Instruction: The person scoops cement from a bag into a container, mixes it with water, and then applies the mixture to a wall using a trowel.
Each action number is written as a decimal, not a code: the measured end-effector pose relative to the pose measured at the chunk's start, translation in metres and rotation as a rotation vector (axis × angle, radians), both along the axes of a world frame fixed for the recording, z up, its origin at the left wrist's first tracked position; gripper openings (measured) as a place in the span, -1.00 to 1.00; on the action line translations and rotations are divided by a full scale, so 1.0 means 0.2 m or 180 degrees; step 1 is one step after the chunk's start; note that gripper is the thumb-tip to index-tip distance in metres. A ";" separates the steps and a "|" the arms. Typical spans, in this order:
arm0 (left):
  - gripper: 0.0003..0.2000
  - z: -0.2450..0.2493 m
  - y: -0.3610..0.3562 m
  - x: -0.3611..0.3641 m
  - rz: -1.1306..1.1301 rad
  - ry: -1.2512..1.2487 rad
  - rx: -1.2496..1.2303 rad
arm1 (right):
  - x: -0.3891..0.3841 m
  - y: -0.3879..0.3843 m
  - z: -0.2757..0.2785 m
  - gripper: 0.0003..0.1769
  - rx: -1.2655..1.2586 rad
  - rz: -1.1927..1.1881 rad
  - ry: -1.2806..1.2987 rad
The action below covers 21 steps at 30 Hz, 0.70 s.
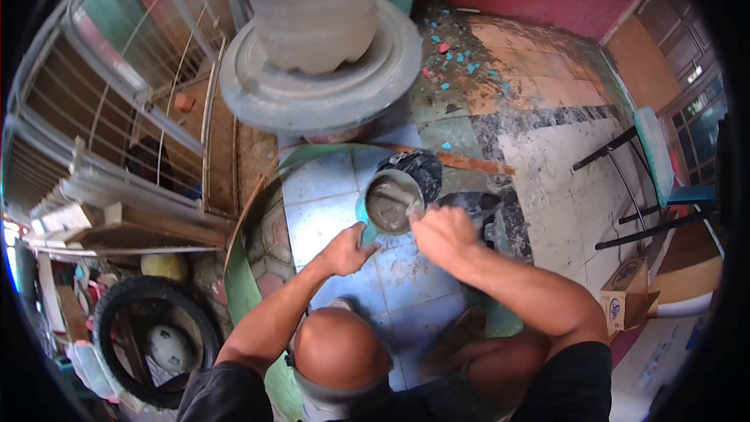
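We see a small round turquoise plastic bowl (363, 217) low over the pale blue tiled floor (406, 281), in front of our bare knees (340, 348). Little of its colour shows: only the near-left rim is clean, and the rest is smeared grey. It is filled with a wet grey cement mix (391, 202), smooth and glossy, with swirl marks across the surface.

Our left hand (348, 248) has closed on the bowl's near-left edge, thumb on top and fingers tucked under. Our right hand (444, 234) is curled shut at the bowl's near-right rim, knuckles up, its fingertips touching the mix; we cannot tell whether it grips a tool.

Just behind the bowl lies a crumpled black plastic bag (418, 166), touching its far side. Beyond that a narrow orange wooden strip (465, 162) lies flat across the floor. Farther off stands a broad round grey concrete base (258, 86) carrying a large cloudy plastic drum (312, 8).

To the left are a white wire grille (117, 109) and, lower, a black rubber tyre (148, 297). On the right stand a metal-legged chair (648, 164) and a brown cardboard box (625, 293), both well apart from the bowl.
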State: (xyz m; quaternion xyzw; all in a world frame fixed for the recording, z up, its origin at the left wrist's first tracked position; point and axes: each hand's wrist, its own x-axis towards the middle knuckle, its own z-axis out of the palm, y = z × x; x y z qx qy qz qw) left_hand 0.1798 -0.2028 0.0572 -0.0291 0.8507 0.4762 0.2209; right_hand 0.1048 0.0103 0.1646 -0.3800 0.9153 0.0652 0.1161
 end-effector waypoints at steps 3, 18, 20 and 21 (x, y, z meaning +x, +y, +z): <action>-0.55 0.29 0.04 -0.12 0.0058 -0.0190 -0.0030 | 0.00 0.14 0.35 -0.69 -0.0240 -0.0045 -0.0099; -0.60 2.30 0.58 0.15 -0.0516 0.0569 -0.0128 | 0.04 0.65 2.57 -0.78 -0.0184 -0.0556 -0.0215; -0.58 2.58 0.63 0.14 -0.0715 0.0547 -0.0197 | 0.14 0.69 2.68 -0.78 0.0017 -0.0879 -0.0249; -0.57 2.74 0.65 0.12 -0.0722 0.0170 -0.0088 | 0.23 0.68 2.83 -0.78 -0.0006 -0.0738 -0.0246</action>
